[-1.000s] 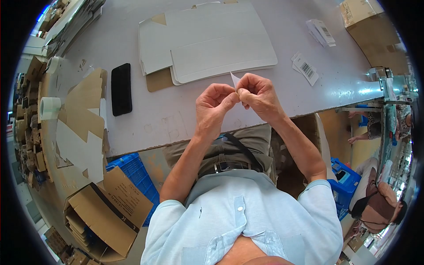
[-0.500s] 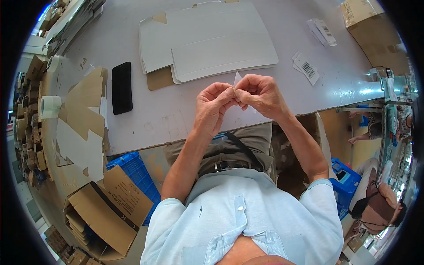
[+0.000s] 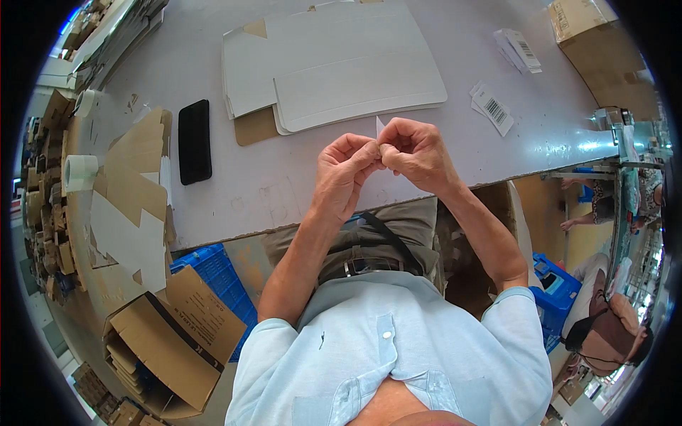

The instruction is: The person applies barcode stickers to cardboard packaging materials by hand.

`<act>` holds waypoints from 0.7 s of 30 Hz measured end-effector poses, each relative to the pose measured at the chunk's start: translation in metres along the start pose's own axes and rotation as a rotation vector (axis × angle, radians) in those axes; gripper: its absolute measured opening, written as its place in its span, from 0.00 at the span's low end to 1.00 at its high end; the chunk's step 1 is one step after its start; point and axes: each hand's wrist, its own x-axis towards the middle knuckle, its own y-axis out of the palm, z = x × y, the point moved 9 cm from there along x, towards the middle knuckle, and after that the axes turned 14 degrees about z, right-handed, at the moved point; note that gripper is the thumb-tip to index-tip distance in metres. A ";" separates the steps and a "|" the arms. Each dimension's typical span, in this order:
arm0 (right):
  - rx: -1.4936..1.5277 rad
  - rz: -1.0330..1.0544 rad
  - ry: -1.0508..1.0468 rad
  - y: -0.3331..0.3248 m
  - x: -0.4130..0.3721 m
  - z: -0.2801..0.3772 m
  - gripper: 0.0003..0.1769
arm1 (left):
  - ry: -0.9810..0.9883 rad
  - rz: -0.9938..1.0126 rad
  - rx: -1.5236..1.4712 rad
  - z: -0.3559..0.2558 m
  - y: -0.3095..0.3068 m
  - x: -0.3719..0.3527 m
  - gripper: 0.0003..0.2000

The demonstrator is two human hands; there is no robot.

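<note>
My left hand and my right hand meet fingertip to fingertip above the near edge of the grey table. Between them they pinch a small white paper label; only its pointed upper corner shows above the fingers. Just beyond the hands lies a stack of flat white carton blanks.
A black phone lies left of the hands. Barcode labels and more labels lie at right, with a brown box behind. Tape roll, cardboard pieces and an open carton at left. Another person sits at lower right.
The fingertips have closed tighter on the label, so less of its white corner shows. Both hands have stayed in nearly the same place.
</note>
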 end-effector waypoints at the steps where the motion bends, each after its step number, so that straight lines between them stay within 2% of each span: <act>1: 0.008 -0.006 -0.007 0.000 0.000 -0.001 0.03 | 0.013 0.006 0.008 0.001 -0.002 0.000 0.04; 3: 0.064 -0.004 -0.012 0.002 0.001 -0.003 0.03 | 0.026 0.011 0.016 0.003 -0.002 -0.001 0.05; 5: 0.119 -0.003 -0.021 0.002 0.003 -0.004 0.02 | 0.160 -0.055 0.294 -0.013 -0.002 -0.005 0.05; 8: 0.200 0.012 -0.019 0.002 0.002 -0.006 0.02 | 0.191 -0.026 0.450 -0.025 0.012 -0.010 0.07; 9: 0.230 0.027 -0.006 0.004 0.001 -0.007 0.02 | 0.189 -0.030 0.450 -0.026 0.010 -0.010 0.07; 11: 0.257 0.046 0.008 0.006 0.002 -0.005 0.02 | 0.173 0.096 0.379 -0.027 0.012 -0.004 0.10; 14: 0.300 0.065 -0.003 0.009 0.000 -0.002 0.02 | 0.161 0.127 0.407 -0.031 0.013 -0.001 0.10; 21: 0.157 -0.026 -0.076 0.007 -0.002 0.006 0.03 | 0.141 0.034 0.444 -0.034 0.013 -0.004 0.08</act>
